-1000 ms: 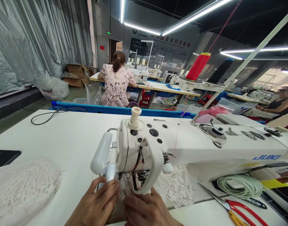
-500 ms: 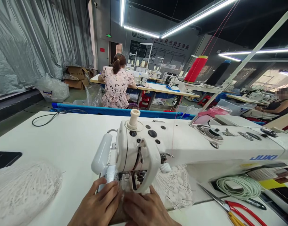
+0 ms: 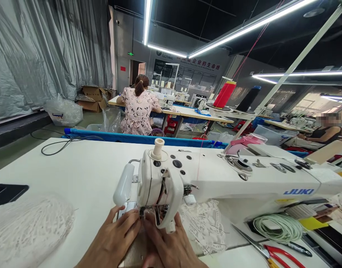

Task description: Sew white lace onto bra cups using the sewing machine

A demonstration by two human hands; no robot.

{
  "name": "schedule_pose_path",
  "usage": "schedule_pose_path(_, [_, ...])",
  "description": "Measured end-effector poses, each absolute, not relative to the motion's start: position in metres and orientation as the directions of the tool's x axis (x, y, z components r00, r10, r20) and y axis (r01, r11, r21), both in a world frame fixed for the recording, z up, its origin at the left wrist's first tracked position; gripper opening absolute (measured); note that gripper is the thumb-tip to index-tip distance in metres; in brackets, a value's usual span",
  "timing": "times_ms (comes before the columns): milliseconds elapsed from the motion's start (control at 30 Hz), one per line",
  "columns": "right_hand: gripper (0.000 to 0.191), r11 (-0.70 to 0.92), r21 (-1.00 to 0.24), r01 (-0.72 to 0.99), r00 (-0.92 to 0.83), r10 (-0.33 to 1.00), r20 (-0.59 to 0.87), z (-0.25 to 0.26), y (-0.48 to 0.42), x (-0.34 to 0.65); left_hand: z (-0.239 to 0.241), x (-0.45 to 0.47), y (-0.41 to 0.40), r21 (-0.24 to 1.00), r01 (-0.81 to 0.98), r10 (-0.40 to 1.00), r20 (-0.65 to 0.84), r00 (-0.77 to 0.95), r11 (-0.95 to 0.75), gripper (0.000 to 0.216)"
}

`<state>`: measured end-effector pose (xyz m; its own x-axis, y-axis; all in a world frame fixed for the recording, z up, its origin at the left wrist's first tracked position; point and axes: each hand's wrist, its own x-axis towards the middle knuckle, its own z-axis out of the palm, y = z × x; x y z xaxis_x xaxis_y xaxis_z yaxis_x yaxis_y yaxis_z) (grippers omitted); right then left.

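A white JUKI sewing machine [image 3: 154,178] stands in front of me. My left hand [image 3: 117,232] is palm down left of the needle area, its bent fingertips close together at the presser foot and its outermost finger slightly apart. Under the machine head, my right hand [image 3: 169,242] has its fingers bunched beside the left one's, partly hidden by the white curved guard [image 3: 175,201]. What the fingertips press or pinch is too small and covered to make out. White lace [image 3: 203,227] lies on the machine bed just right of my right hand.
Left lies a heap of white lace [image 3: 34,227], with a black phone-like object [image 3: 9,193] behind. At right are red-handled scissors [image 3: 279,255] and a coil of pale green cord [image 3: 277,227]. Red thread cone [image 3: 225,95] stands behind. A person [image 3: 139,104] sits ahead.
The camera view has shifted slightly. My right hand's fingers have moved a little up and left toward the needle area. My left hand stays nearly in place.
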<state>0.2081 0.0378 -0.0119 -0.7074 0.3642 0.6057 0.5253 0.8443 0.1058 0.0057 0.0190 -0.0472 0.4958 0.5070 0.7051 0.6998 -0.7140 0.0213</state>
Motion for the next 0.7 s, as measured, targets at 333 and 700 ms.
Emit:
schedule_pose_path(333, [0.058, 0.860, 0.042, 0.508, -0.604, 0.322, 0.729, -0.037, 0.031, 0.209, -0.057, 0.004, 0.016, -0.025, 0.727, 0.550, 0.637, 0.541, -0.686, 0.022])
schedule_pose_path(700, [0.039, 0.863, 0.065, 0.501, -0.594, 0.288, 0.751, -0.030, 0.031, 0.206, -0.052, 0.004, 0.014, -0.016, 0.728, 0.512, 0.699, 0.498, -0.685, 0.028])
